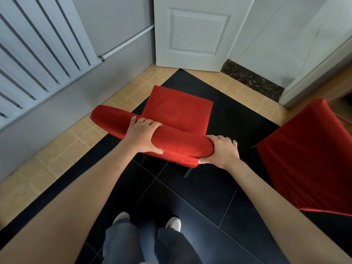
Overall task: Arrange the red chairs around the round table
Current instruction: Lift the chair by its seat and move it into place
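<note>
A red fabric-covered chair [177, 111] stands on the dark floor in front of me, its seat facing away toward the door. Both hands grip the top of its padded backrest. My left hand [143, 137] wraps over the middle of the backrest, fingers on the far side, thumb toward me. My right hand [222, 151] clasps the backrest's right end. A second red chair [308, 161] stands at the right, partly cut off by the frame edge. No round table is in view.
A white radiator [38, 60] hangs on the grey wall at the left. A white door [192, 33] stands ajar straight ahead, with a white door frame [312, 73] at the right. Tan tiles border the black floor tiles [190, 202]. My feet are below.
</note>
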`<action>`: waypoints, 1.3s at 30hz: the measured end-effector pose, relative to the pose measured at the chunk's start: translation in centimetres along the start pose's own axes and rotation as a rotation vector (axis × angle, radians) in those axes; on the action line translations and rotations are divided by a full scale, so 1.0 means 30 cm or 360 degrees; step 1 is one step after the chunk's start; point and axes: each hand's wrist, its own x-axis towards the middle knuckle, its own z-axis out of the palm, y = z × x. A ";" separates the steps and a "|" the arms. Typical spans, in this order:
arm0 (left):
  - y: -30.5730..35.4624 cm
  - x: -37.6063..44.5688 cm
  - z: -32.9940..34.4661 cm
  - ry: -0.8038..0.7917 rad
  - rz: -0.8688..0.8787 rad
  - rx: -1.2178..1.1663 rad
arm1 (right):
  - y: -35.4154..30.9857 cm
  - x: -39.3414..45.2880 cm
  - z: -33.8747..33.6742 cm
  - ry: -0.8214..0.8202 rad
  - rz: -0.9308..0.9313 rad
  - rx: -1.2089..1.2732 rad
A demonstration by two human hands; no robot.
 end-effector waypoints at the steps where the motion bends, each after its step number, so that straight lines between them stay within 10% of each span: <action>1: -0.003 -0.006 0.000 0.0009 0.0027 -0.0025 | -0.008 0.006 -0.002 -0.0028 -0.0029 -0.0031; 39: -0.205 -0.008 0.029 0.0194 0.0593 0.0042 | -0.302 -0.182 0.188 0.0420 0.0394 -0.0321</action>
